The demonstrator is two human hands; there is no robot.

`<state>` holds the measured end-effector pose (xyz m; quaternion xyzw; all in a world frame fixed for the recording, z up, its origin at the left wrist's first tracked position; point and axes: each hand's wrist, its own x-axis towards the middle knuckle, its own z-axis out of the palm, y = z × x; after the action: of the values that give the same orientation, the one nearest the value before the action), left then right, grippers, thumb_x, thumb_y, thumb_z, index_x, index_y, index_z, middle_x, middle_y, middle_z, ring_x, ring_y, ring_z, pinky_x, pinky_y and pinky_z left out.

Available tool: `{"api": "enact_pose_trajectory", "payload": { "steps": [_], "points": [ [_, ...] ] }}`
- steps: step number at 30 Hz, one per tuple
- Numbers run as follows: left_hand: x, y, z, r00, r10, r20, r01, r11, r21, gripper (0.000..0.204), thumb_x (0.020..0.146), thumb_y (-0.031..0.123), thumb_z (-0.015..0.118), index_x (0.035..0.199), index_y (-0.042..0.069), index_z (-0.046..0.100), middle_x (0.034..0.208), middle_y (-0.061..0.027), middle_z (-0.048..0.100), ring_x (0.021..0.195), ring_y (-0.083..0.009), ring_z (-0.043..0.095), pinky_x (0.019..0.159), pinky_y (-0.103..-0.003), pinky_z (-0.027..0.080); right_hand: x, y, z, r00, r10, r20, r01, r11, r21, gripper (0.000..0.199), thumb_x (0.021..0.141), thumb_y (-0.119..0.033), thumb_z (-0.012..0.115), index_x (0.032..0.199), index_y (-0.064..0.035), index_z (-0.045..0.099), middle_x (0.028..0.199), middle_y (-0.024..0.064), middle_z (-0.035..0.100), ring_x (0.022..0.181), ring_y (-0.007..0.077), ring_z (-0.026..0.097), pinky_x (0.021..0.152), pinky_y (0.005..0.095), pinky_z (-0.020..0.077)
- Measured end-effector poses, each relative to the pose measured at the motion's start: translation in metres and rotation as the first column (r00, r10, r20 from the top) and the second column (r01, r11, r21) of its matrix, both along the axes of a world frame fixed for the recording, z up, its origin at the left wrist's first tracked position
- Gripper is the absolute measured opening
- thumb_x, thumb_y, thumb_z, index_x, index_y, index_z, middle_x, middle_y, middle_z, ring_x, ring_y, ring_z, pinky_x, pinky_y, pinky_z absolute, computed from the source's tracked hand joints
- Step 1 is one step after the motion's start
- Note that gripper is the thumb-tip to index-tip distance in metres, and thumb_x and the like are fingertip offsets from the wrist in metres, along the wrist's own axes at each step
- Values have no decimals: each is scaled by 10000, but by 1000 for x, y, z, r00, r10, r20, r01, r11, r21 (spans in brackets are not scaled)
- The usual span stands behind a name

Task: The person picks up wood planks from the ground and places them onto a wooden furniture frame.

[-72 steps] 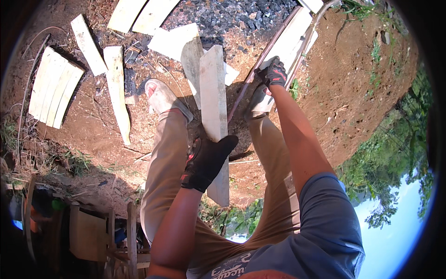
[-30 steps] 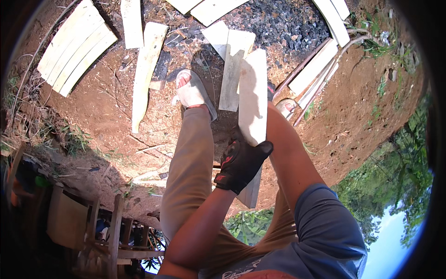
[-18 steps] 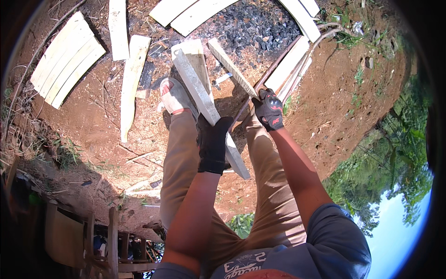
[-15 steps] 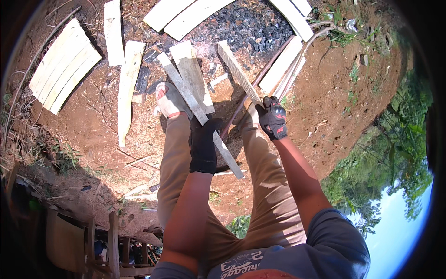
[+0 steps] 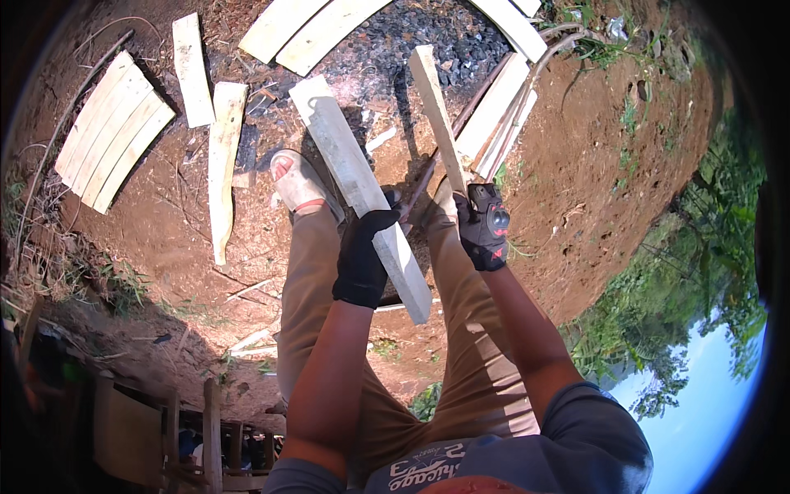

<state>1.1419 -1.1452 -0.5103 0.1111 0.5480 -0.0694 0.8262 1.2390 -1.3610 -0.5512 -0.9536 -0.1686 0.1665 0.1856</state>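
Two gloved hands are each gripping wood: the left hand closed round a broad plank, the right hand round a narrower slat, best kept apart above the feet.

Single head-worn fisheye, looking steeply down, close overhead.

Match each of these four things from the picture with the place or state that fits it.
Things:
1. left hand
2. right hand
3. sandal
4. stack of planks

Places or states:
A. lies flat on the dirt at far left
B. grips the wide board
C. grips the narrow board
D. worn on a foot on the ground

Pairs: 1-B, 2-C, 3-D, 4-A
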Motion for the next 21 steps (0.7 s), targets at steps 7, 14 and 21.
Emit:
{"api": "enact_pose_trajectory", "payload": {
  "steps": [7, 14, 21],
  "points": [
    [-6, -6, -10, 992, -119, -29, 120, 992, 32, 491, 895, 191, 708, 1335, -15, 637, 1175, -112, 689, 1097, -255, 688, 912, -388, 571, -58, 7, -49, 549, 247, -798, -515, 852, -90, 556, 969, -407, 649, 1446, -130, 580, 1434, 175, 628, 1302, 395, 612, 1124, 499, 464],
    [4, -15, -11, 976, -106, -190, 126, 987, 100, 466, 898, 218, 728, 1297, -6, 641, 1082, -97, 682, 943, -224, 678, 811, -384, 579, -79, -54, -128, 463, -18, -886, -270, 950, -160, 433, 926, -428, 658, 1202, -100, 720, 1291, 215, 704, 1210, 406, 667, 1014, 487, 525],
    [1, -16, -15, 955, -152, -255, 194, 969, 150, 439, 900, 200, 730, 1272, -11, 629, 1074, -91, 674, 978, -228, 668, 856, -386, 565, 6, -90, -189, 633, -162, -757, -197, 912, -360, 509, 906, -458, 691, 1233, -73, 748, 1243, 219, 735, 1185, 376, 692, 1029, 466, 529]
  ]
}}
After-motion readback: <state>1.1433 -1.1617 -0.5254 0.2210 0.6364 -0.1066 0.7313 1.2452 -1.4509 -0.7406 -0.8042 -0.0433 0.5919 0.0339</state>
